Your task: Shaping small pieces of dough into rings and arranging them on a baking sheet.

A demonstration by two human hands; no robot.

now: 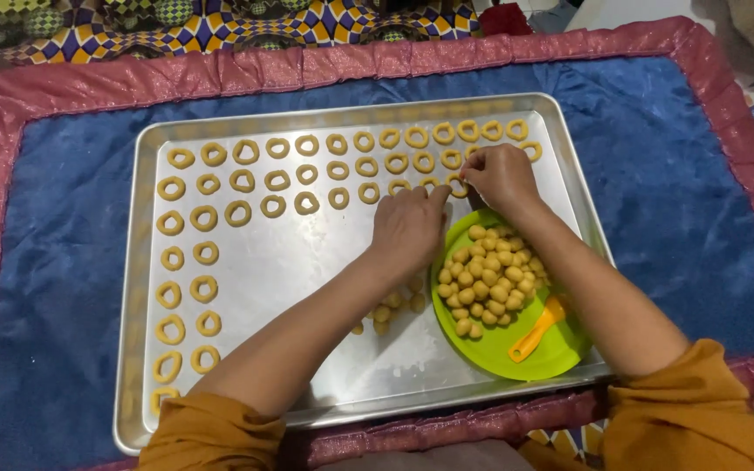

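- Right hand (501,177): fingertips pinched together on a dough ring (457,184) at the end of the third row on the baking tray (307,262); a hard pinch could likely flatten or split it.
- Left hand (407,228): fingers curled, palm down, tips touching the same ring area; whether it grips anything cannot be told. Its wrist hangs over loose dough balls (392,305) on the tray and could squash them.
- Neighbouring rings (396,163) sit close; a knuckle could smear them.
- Green plate (560,349) of dough balls rests on the tray's right edge, under the right forearm; a nudge might tip it, orange scoop (536,330) included.
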